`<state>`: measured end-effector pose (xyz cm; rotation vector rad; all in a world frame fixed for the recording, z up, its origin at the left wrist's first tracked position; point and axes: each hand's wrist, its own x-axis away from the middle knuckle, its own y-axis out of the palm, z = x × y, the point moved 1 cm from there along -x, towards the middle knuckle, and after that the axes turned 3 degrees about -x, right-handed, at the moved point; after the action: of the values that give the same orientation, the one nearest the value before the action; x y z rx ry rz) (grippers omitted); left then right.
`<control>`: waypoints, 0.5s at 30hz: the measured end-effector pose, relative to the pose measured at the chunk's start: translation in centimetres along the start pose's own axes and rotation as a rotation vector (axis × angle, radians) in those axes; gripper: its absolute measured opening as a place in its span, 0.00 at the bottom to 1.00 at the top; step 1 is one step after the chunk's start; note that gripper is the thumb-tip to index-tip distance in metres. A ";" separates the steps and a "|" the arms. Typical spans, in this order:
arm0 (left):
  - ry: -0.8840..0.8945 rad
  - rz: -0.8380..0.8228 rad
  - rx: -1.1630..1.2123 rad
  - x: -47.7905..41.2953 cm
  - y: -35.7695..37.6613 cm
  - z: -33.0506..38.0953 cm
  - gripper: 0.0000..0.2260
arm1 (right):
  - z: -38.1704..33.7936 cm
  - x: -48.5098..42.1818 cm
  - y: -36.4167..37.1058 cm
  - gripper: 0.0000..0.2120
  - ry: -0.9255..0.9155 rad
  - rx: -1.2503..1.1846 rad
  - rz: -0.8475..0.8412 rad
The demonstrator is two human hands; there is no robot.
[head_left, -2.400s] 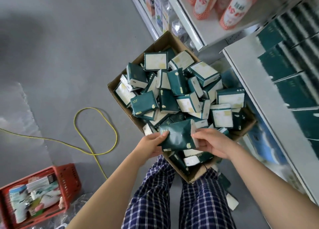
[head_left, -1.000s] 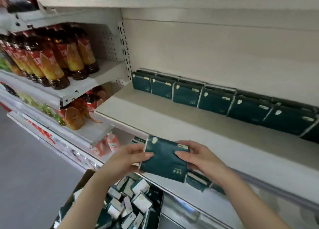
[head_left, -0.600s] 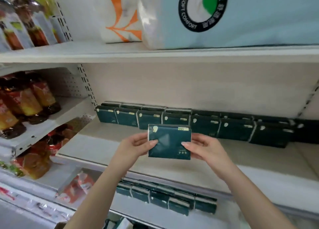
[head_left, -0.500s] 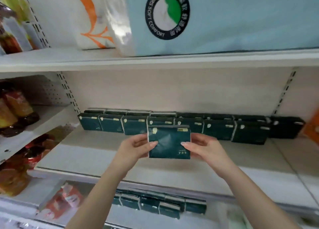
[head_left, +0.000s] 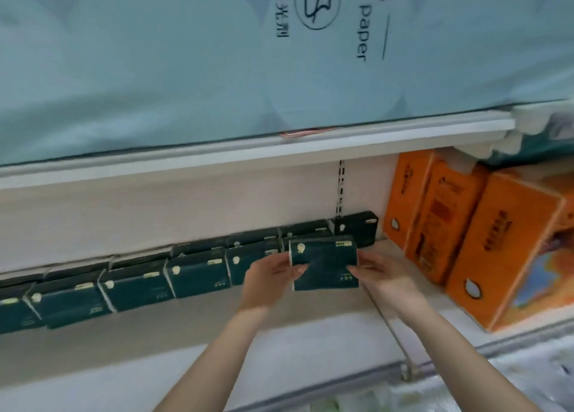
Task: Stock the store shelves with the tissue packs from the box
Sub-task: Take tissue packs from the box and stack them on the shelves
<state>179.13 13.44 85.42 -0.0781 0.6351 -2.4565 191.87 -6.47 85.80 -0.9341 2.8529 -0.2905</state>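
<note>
1. A white store shelf (head_left: 279, 337) is carrying a row of dark green tissue packs (head_left: 198, 271) along its back wall.
2. The left hand (head_left: 270, 281) and right hand (head_left: 379, 275) are pinching one tissue pack (head_left: 324, 262) by its sides, upright, just before the row's right end.
3. Orange boxes (head_left: 509, 250) are standing near on the right, beyond a thin divider rail (head_left: 389, 321).
4. A pale blue paper bale (head_left: 186, 54) is sitting on the upper shelf (head_left: 279, 150) overhead.

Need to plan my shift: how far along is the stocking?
Done: a row of green packs lines the back of the shelf. In hand: left hand and right hand hold one pack near the row's right end. Left: its front is bare; box out of view.
</note>
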 end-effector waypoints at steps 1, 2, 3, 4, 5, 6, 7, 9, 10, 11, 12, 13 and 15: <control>0.025 -0.012 -0.028 -0.7 1.1 0.5 0.09 | 0.4 -0.4 -0.9 0.09 -0.004 0.011 0.019; 0.047 -0.023 -0.048 -1.3 2.3 1.0 0.12 | 0.8 -1.0 -1.6 0.10 -0.003 0.007 0.039; 0.063 -0.026 -0.071 -2.0 3.5 1.4 0.16 | 1.3 -1.6 -2.4 0.11 0.002 0.002 0.059; 0.066 -0.025 -0.095 -2.7 4.6 1.6 0.19 | 1.7 -2.2 -3.0 0.12 0.011 0.005 0.075; 0.056 -0.026 -0.117 -3.2 5.4 1.7 0.20 | 2.0 -2.7 -3.5 0.12 0.017 0.011 0.088; 0.040 -0.031 -0.141 -3.9 6.3 1.8 0.19 | 2.6 -3.2 -4.0 0.12 0.015 0.012 0.101; 0.020 -0.037 -0.176 -4.7 7.1 2.0 0.18 | 3.2 -3.8 -4.4 0.12 0.008 0.006 0.114; -0.022 -0.053 -0.283 -5.9 8.3 2.5 0.18 | 4.2 -4.5 -5.0 0.14 0.012 -0.003 0.149; -0.037 -0.058 -0.330 -6.5 8.7 2.7 0.19 | 4.6 -4.8 -5.1 0.15 0.025 0.000 0.170; -0.048 -0.057 -0.371 -7.0 9.1 2.8 0.20 | 5.0 -5.1 -5.2 0.16 0.038 -0.001 0.193; -0.057 -0.053 -0.416 -7.3 9.4 2.9 0.21 | 5.4 -5.5 -5.3 0.17 0.055 -0.009 0.211; -0.064 -0.051 -0.464 -7.5 9.6 2.9 0.21 | 5.7 -5.8 -5.3 0.17 0.071 -0.021 0.215; -0.079 -0.062 -0.566 -7.7 10.0 3.1 0.19 | 6.4 -6.3 -5.1 0.17 0.078 -0.044 0.209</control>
<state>191.37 9.37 84.23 -0.4190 1.2867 -2.2436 201.00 -7.68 81.02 -0.6369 3.0075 -0.2474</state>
